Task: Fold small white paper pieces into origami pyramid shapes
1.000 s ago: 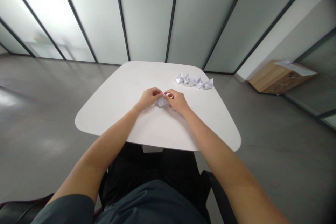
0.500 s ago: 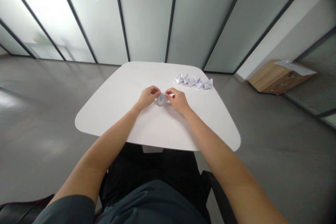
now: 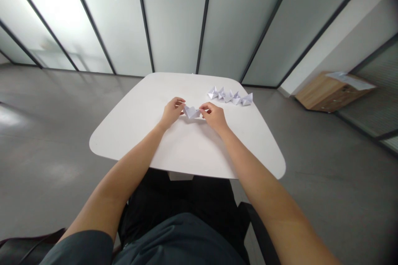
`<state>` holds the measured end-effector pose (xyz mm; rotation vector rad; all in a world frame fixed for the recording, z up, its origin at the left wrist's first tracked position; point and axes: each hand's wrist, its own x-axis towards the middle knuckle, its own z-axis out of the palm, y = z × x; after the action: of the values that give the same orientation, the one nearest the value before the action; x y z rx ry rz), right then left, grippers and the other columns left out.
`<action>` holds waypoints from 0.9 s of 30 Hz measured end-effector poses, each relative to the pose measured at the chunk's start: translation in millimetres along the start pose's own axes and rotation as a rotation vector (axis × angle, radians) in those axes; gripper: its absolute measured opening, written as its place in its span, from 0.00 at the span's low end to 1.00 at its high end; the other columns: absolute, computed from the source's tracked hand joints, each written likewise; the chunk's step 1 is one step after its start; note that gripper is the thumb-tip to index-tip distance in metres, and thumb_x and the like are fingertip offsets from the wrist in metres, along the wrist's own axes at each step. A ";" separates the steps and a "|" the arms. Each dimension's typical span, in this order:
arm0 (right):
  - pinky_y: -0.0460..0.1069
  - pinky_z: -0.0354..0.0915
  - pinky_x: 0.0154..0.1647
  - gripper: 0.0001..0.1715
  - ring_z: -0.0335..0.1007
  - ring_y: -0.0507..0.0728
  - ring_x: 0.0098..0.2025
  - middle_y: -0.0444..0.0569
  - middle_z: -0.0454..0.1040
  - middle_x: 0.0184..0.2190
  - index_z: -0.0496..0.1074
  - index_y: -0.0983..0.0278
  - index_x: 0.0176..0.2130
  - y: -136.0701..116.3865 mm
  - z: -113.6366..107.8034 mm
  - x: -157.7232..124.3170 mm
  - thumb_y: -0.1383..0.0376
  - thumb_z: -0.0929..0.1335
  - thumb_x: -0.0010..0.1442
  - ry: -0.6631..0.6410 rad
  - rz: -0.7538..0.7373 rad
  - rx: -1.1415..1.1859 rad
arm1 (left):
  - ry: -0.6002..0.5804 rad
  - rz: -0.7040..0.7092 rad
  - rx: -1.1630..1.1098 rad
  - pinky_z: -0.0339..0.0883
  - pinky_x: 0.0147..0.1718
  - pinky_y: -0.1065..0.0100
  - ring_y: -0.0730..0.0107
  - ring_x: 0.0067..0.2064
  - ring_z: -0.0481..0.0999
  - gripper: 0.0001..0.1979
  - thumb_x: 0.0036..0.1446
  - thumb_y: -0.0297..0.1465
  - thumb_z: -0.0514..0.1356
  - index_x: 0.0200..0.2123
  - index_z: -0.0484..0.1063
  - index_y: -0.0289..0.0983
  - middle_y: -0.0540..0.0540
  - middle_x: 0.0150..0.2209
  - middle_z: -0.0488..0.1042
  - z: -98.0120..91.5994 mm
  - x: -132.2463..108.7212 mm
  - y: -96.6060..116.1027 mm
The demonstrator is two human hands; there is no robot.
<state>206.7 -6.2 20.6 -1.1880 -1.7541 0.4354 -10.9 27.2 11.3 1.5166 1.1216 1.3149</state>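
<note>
A small folded white paper boat (image 3: 192, 112) is held between my two hands, above the middle of the white table (image 3: 124, 132). My left hand (image 3: 173, 112) pinches its left tip between thumb and fingers. At the opposite end, my right hand (image 3: 214, 115) grips the right tip the same way. The paper is spread wide, with a dip along its upper edge. To the right and farther back, several folded white paper boats (image 3: 228, 96) stand close together in a row.
The table's rounded far edge lies near a frosted glass partition (image 3: 174, 20) with dark frames. A wooden cabinet (image 3: 329, 91) with papers on top stands on the floor at the right. A black chair armrest (image 3: 258, 227) is beside my right side.
My hands have moved apart, pulling the paper's ends outward. The folded paper now looks wider and flatter and sits slightly higher in view. The row of boats stays in place.
</note>
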 end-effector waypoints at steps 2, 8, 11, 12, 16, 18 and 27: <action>0.50 0.70 0.40 0.06 0.76 0.55 0.32 0.45 0.81 0.37 0.77 0.60 0.39 1.0 -0.2 1.1 0.63 0.69 0.62 0.009 0.002 -0.023 | 0.006 -0.016 0.012 0.77 0.36 0.68 0.71 0.37 0.78 0.11 0.58 0.33 0.62 0.45 0.75 0.40 0.47 0.39 0.77 -1.6 0.5 0.0; 0.50 0.70 0.41 0.04 0.76 0.56 0.33 0.45 0.80 0.31 0.76 0.61 0.36 5.9 0.4 2.1 0.64 0.69 0.60 0.026 0.107 0.018 | 0.038 -0.013 0.045 0.76 0.38 0.68 0.71 0.38 0.79 0.09 0.56 0.31 0.60 0.39 0.78 0.39 0.46 0.40 0.78 -4.4 4.8 -8.4; 0.49 0.70 0.39 0.03 0.77 0.56 0.33 0.44 0.80 0.30 0.75 0.61 0.34 10.5 1.9 2.3 0.65 0.70 0.60 0.023 0.141 0.043 | 0.059 -0.025 0.127 0.74 0.37 0.68 0.70 0.34 0.78 0.09 0.55 0.29 0.59 0.37 0.79 0.39 0.47 0.38 0.79 -7.8 7.9 -14.2; 0.49 0.70 0.38 0.02 0.78 0.56 0.33 0.45 0.80 0.30 0.75 0.61 0.34 12.2 2.5 2.4 0.66 0.70 0.60 0.013 0.160 0.047 | 0.062 -0.027 0.164 0.72 0.36 0.68 0.70 0.33 0.77 0.10 0.54 0.29 0.59 0.37 0.79 0.40 0.47 0.37 0.79 -9.3 8.6 -15.4; 0.49 0.71 0.39 0.02 0.78 0.56 0.34 0.45 0.81 0.31 0.74 0.62 0.32 18.7 5.4 3.0 0.68 0.70 0.59 -0.044 0.214 -0.001 | 0.018 0.007 0.362 0.68 0.36 0.66 0.65 0.33 0.75 0.10 0.53 0.28 0.59 0.34 0.82 0.41 0.47 0.32 0.80 -14.4 10.0 -16.5; 0.49 0.72 0.40 0.02 0.78 0.55 0.35 0.45 0.81 0.31 0.74 0.62 0.32 21.1 6.5 3.1 0.69 0.71 0.58 -0.058 0.220 -0.034 | -0.028 0.047 0.458 0.67 0.38 0.65 0.63 0.34 0.75 0.11 0.55 0.28 0.58 0.33 0.82 0.41 0.47 0.31 0.79 -15.0 10.2 -16.3; 0.49 0.74 0.40 0.03 0.78 0.55 0.34 0.46 0.80 0.31 0.74 0.61 0.33 19.6 6.7 2.8 0.69 0.71 0.59 -0.079 0.239 -0.035 | -0.254 0.274 0.581 0.70 0.45 0.63 0.57 0.46 0.76 0.30 0.41 0.40 0.76 0.47 0.76 0.39 0.40 0.49 0.77 -13.4 3.2 -19.0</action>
<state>211.1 6.7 4.8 -1.4292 -1.6982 0.6017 -26.1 35.8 -4.4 2.2598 1.2192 0.9627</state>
